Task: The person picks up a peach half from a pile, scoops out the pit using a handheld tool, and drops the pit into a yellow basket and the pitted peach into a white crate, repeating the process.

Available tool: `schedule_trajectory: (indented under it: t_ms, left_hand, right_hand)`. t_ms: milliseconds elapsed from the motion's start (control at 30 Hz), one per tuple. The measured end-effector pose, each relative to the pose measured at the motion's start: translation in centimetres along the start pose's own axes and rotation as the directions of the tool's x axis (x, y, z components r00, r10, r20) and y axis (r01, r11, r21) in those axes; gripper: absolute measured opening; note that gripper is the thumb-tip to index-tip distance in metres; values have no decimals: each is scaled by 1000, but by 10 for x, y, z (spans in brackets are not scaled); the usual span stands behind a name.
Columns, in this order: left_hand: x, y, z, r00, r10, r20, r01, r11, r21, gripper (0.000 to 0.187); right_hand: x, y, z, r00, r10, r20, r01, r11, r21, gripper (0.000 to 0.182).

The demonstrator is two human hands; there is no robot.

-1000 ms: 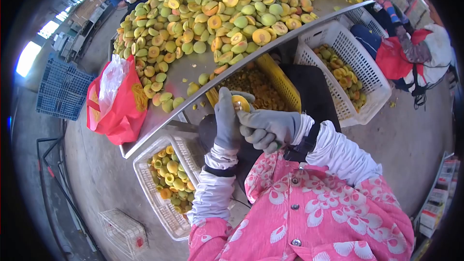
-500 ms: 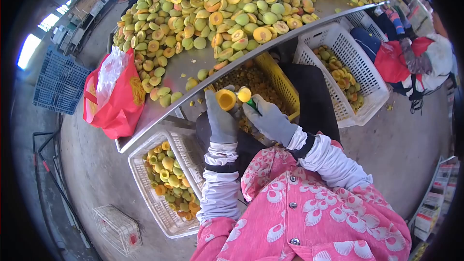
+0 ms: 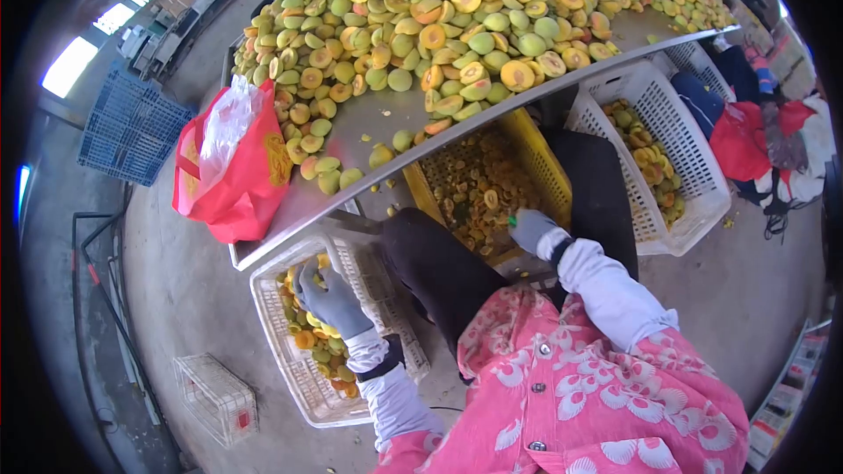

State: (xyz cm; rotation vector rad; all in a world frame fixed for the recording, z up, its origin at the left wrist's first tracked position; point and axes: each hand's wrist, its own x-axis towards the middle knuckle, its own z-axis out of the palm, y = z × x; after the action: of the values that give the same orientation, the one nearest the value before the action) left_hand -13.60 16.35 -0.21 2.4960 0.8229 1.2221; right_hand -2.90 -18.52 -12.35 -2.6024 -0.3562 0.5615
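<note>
My left hand (image 3: 335,300), in a grey glove, reaches down into the white crate (image 3: 303,404) on the left. Its fingers are apart over the halved peaches (image 3: 327,357) there, and no fruit shows in its grip. My right hand (image 3: 534,231), also gloved, hangs over the front of the yellow crate (image 3: 428,196), closed round a green-handled tool (image 3: 513,221). Only a bit of the green shows; the rest is hidden. Brown pits and scraps (image 3: 479,184) lie in the yellow crate.
A metal table (image 3: 351,136) bears a big heap of halved peaches (image 3: 421,17). On its left corner stands a red bag (image 3: 237,193). Another white crate (image 3: 702,211) with peach halves is at right. A small crate (image 3: 219,399) lies on the floor. Other people sit nearby.
My left hand has gone from above the yellow crate down into the left white crate, and the peach half has left its fingers. My right hand has lowered and moved right with the green-handled tool.
</note>
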Motion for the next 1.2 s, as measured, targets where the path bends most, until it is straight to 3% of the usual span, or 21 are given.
schedule_trajectory:
  t_ms: [33, 133, 167, 200, 233, 267, 333, 433, 533, 600, 667, 800, 833, 867, 900, 933, 1000, 1033, 1067, 1100, 1200]
  left_hand:
    - [11, 2, 7, 1000, 4, -3, -4, 1000, 5, 21]
    - [33, 28, 37, 916, -25, 401, 232, 848, -477, 24]
    - [45, 45, 57, 839, 27, 543, 304, 804, -510, 25]
    - [59, 62, 77, 820, 125, 558, 138, 903, -406, 28]
    - [71, 77, 98, 784, 214, 583, -43, 955, -294, 31]
    - [85, 87, 119, 781, 219, 585, -45, 954, -297, 31]
    - [103, 91, 158, 589, 334, 736, -376, 919, -117, 34]
    - [122, 82, 213, 492, 252, 834, -372, 926, -61, 40]
    - [140, 66, 240, 652, 189, 734, -313, 949, 34, 46]
    - [138, 64, 245, 659, 229, 716, -354, 935, 26, 49]
    - [122, 69, 234, 663, 529, 529, -599, 800, -49, 47]
    - [124, 85, 220, 650, 370, 664, -511, 859, 21, 42]
    - [125, 97, 199, 577, 222, 786, 193, 898, -395, 40]
    - [121, 105, 180, 390, 213, 896, 816, 372, -443, 38]
    - [108, 110, 165, 595, 557, 579, 324, 494, -807, 30]
    - [98, 120, 149, 588, 563, 581, 328, 491, -807, 30]
    - [80, 146, 113, 332, 605, 723, 938, -129, -322, 22]
    - [68, 157, 98, 327, 611, 720, 940, -131, -316, 22]
    - [54, 168, 82, 540, 572, 617, 632, 209, -746, 28]
    - [41, 176, 72, 674, 612, 413, 83, 493, -866, 34]
    - [23, 193, 49, 789, 439, 430, 203, 474, -857, 33]
  right_hand:
    - [3, -9, -5, 1000, -5, 1, 5, 1000, 5, 30]
    - [-17, -14, -3, 963, 235, -134, -210, 961, 179, 40]
    - [-21, 0, 13, 981, 193, 9, -193, 981, -24, 51]
    - [-22, 8, 23, 972, 177, 153, -140, 965, -221, 63]
    - [-35, -2, -3, 969, 118, 219, -101, 991, -87, 74]
    - [-28, 2, 15, 964, 211, 162, -193, 974, -122, 65]
    - [-27, -11, -4, 971, 228, 75, -237, 959, 158, 41]
    - [-18, -9, -8, 969, 235, -82, -199, 930, 309, 33]
    - [-19, -11, -33, 944, 320, 85, -319, 811, 491, 31]
    - [-12, -1, -14, 957, 290, 3, -256, 839, 480, 32]
    - [-12, -3, -5, 964, 164, -211, -60, 903, 426, 29]
    - [-11, -61, -61, 953, 6, -304, 163, 835, 526, 24]
    - [-14, -76, -78, 967, -4, -254, 162, 779, 606, 24]
    - [-17, -91, -93, 980, -19, -200, 153, 715, 682, 24]
    - [-20, -105, -107, 979, -12, -205, 152, 715, 683, 24]
    - [-23, -118, -121, 984, 2, -175, 122, 711, 692, 26]
    - [-28, -134, -132, 989, 28, -148, 84, 710, 699, 29]
    - [-30, -140, -135, 962, -38, -269, 211, 728, 652, 31]
    - [-35, -144, -135, 919, -108, -380, 330, 738, 588, 33]
    - [-39, -147, -133, 918, -108, -382, 329, 746, 579, 33]
    - [-49, -151, -131, 862, -159, -482, 413, 773, 482, 37]
